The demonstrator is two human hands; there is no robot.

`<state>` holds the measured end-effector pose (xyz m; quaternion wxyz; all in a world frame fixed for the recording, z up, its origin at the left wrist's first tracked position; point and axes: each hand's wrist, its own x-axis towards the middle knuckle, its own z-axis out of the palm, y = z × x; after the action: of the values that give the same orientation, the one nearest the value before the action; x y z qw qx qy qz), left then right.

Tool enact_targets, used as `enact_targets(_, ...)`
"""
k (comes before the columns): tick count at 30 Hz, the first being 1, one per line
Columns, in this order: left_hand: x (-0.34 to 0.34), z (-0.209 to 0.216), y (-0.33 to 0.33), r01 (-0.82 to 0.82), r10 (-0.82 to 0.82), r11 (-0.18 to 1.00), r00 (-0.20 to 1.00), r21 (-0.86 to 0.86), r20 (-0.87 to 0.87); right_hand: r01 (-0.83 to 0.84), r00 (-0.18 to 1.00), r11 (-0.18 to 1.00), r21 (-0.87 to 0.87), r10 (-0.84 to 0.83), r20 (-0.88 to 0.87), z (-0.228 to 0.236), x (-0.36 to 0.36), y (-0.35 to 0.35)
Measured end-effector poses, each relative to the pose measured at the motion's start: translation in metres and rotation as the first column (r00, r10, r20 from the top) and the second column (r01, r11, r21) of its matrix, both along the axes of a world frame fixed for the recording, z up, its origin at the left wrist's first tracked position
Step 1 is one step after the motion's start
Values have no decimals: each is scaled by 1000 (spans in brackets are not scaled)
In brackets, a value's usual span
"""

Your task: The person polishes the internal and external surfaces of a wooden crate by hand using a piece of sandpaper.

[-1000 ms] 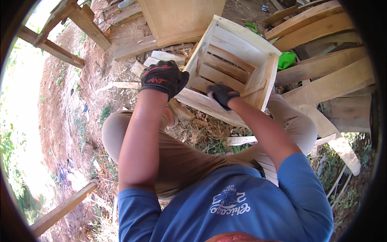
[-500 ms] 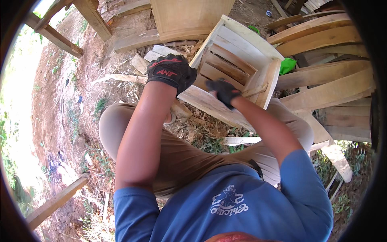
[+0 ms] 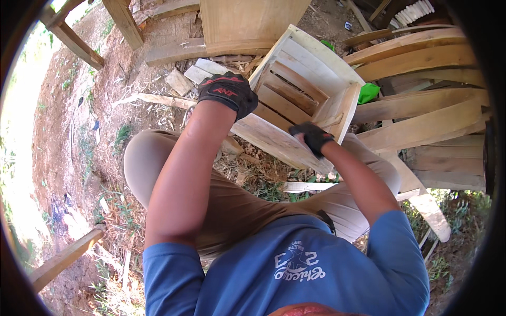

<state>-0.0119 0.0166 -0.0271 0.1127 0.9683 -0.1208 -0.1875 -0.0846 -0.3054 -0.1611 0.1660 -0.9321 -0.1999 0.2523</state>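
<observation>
A pale wooden box (image 3: 337,62) with a slatted bottom sits tilted in front of my knees, its open side toward me. My left hand (image 3: 227,95), in a black glove with red trim, is closed at the box's left edge and grips it; the fingertips are hidden. Over the near side wall of the box is my right hand (image 3: 314,140), in a dark glove. Its fingers are blurred and point left toward the inside. Whether anything lies under that palm I cannot make out.
Curved wooden boards (image 3: 416,63) are stacked at the right. A broad wooden panel (image 3: 247,23) stands beyond the box. Wood offcuts (image 3: 180,82) and shavings litter the ground at the left, and a bright green cloth or bag (image 3: 368,93) lies by the box's right corner.
My right hand has moved right and toward me, from the inside of the box to its near wall. My left hand stays at the left edge.
</observation>
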Motion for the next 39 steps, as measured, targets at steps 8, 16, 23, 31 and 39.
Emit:
enact_targets(8,5,0,2,36,-35,999,998,-7,48,67,984,996,-58,-76,-163,34,19,49)
enact_targets(16,12,9,-11,103,-101,993,994,51,-52,210,942,977,17,-207,265,-38,82,150)
enact_targets(23,11,-7,2,102,-102,994,995,25,-7,16,985,1000,-10,-14,169,2,11,38)
enact_targets(31,7,26,17,-62,63,997,998,-50,17,-48,965,974,-221,102,243,11,-41,-37)
enact_targets(39,15,29,36,-125,125,992,992,1,-7,136,990,950,-281,-118,81,22,78,170)
